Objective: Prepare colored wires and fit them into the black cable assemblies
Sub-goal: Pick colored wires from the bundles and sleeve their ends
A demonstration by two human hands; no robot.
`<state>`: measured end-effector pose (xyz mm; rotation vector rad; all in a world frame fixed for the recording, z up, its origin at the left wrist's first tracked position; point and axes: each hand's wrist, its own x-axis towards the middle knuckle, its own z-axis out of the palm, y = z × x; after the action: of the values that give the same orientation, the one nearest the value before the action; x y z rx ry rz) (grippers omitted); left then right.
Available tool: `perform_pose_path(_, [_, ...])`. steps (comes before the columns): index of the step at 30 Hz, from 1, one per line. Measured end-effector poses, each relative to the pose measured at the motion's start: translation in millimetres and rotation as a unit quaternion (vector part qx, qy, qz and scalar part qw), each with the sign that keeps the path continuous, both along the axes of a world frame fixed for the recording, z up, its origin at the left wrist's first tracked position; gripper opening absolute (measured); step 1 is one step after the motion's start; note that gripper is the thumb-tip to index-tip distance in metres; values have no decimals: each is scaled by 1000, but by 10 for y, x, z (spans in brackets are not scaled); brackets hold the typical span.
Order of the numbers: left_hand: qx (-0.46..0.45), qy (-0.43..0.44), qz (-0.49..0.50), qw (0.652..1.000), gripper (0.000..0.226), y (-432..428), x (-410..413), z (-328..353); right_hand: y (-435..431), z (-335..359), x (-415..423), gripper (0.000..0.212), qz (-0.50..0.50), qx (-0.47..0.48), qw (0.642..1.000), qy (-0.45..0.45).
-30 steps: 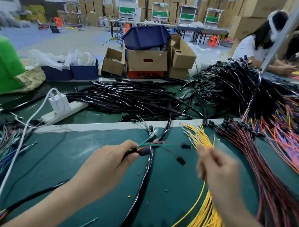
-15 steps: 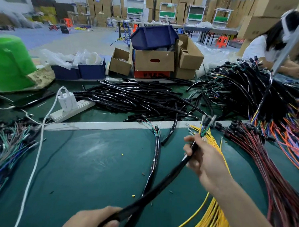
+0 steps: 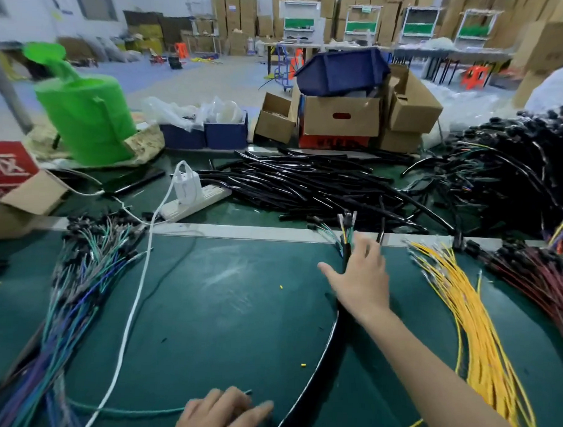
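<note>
One black cable assembly point(image 3: 323, 360) lies in a curve on the green mat point(image 3: 224, 307). Coloured wire ends point(image 3: 345, 227) stick out of its far end. My right hand point(image 3: 359, 281) rests on that far end, its fingers spread and straight. At the bottom edge, my left hand point(image 3: 223, 414) lies flat beside the cable's near end, fingers pointing right. A loose green wire point(image 3: 129, 411) runs left from it. A fan of yellow wires point(image 3: 472, 321) lies to the right of my right arm. Dark red wires point(image 3: 535, 279) lie beyond them. A bundle of green and blue wires point(image 3: 77, 288) is at the left.
Loose black tubes point(image 3: 307, 188) are heaped behind the mat's pale edge, and finished black cables point(image 3: 507, 178) are piled at the right. A white power strip point(image 3: 193, 203) with a charger feeds a white cord point(image 3: 134, 303) that crosses the mat. Cardboard boxes point(image 3: 341, 116) and a green plastic can point(image 3: 84, 117) stand behind.
My right hand let go of the cable's far end and laid it on the mat, fingers now spread. My left hand opened flat. The view swung left.
</note>
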<state>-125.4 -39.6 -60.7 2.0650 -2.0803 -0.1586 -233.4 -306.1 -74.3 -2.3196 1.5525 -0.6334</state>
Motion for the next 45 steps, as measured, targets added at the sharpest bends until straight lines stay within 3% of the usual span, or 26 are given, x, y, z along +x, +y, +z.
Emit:
perform_pose_path(2, [-119,50,47,991,24,103,11,-90,163,-156,17,80,35,-2,994,104])
perform_pose_path(3, [-158,26,60,985,25,107,164,-97,193,-207,13,74,43,0,991,129])
perform_pose_path(5, [-94,-48,39,994,28,169,280,-30,184,-206,-7,67,44,0,987,153])
perform_pose_path(6, [-35,-51,35,997,30,191,323,14,181,-191,-8,68,43,-1,986,162])
perform_pose_path(9, [19,-81,7,996,26,193,394,-47,199,-188,-4,71,40,-8,982,182])
perform_pose_path(11, [32,-14,2,999,20,239,445,-21,204,-190,-13,69,34,-11,982,185])
perform_pose_path(13, [-13,81,71,994,14,242,643,76,186,-172,-15,67,34,-13,981,192])
perform_pose_path(14, [-79,104,115,985,12,238,810,97,188,-164,-1,67,36,-16,980,196])
perform_pose_path(16, [-209,95,213,950,11,141,1180,175,192,-144,5,66,39,-16,978,204])
perform_pose_path(17, [-219,81,268,935,16,75,1379,206,204,-144,15,66,43,-13,978,202])
perform_pose_path(20, [-76,-31,413,907,32,-166,1881,161,241,-152,28,65,52,-4,982,183])
perform_pose_path(22, [-4,-85,433,898,21,-244,2003,12,258,-148,33,64,56,1,983,174])
perform_pose_path(24, [-26,-109,435,893,16,-267,2054,-116,262,-158,33,63,62,0,984,170])
perform_pose_path(27, [-48,-141,425,893,29,-291,2124,-140,263,-161,44,63,59,3,985,160])
perform_pose_path(33, [22,-275,403,873,24,-439,2171,-201,305,-182,59,64,57,-2,984,167])
perform_pose_path(38, [-12,-214,445,870,26,-533,2200,-231,322,-158,73,65,57,-4,986,154])
perform_pose_path(45, [7,-258,412,874,25,-663,2208,-186,297,-155,42,64,49,-8,988,147])
